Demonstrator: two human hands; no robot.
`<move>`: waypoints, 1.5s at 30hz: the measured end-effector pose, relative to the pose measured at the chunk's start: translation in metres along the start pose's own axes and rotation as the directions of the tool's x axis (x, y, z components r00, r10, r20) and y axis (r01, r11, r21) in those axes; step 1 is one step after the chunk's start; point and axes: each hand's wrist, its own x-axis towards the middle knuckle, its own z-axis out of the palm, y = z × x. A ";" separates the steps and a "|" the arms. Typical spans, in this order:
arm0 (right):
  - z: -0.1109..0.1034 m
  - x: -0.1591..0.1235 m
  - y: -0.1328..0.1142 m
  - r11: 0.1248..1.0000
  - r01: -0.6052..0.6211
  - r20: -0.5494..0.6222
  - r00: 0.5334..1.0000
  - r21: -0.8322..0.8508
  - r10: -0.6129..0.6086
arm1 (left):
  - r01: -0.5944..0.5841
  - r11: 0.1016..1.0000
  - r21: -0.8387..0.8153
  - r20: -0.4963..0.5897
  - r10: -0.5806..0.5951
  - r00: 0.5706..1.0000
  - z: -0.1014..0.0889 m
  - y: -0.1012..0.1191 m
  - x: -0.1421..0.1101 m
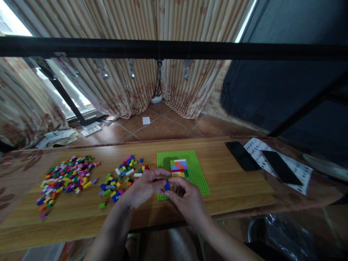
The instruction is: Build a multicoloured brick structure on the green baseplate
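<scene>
Between the fingertips of both my hands is a small blue toy brick (167,185), held over the near left part of a green studded baseplate (199,181). My left hand (146,186) pinches it from the left, thumb and fingers closed. From the right, my right hand (187,197) closes its fingers on the same brick; a bit of green shows beside it, too small to make out. Just beyond my fingers, a block of multicoloured bricks (179,166) stands on the baseplate, its near edge partly hidden by my hands.
A large heap of mixed bricks (67,175) lies on the left of the wooden table (225,192). Smaller loose piles (108,186) spread beside my left hand. At the right are a black phone (243,156), a printed sheet (254,145) and another dark slab (281,167).
</scene>
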 end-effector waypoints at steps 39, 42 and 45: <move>-0.058 0.036 0.029 0.918 0.116 0.010 0.993 -0.380 -0.121 | -0.169 0.798 0.578 -0.405 0.460 0.790 0.032 -0.020 0.041; -0.058 0.036 0.029 0.925 0.114 0.007 0.993 -0.362 -0.120 | -0.158 0.779 0.606 -0.392 0.466 0.794 0.036 -0.023 0.045; -0.058 0.036 0.029 0.931 0.111 0.006 0.993 -0.347 -0.116 | -0.149 0.759 0.634 -0.379 0.473 0.796 0.042 -0.024 0.049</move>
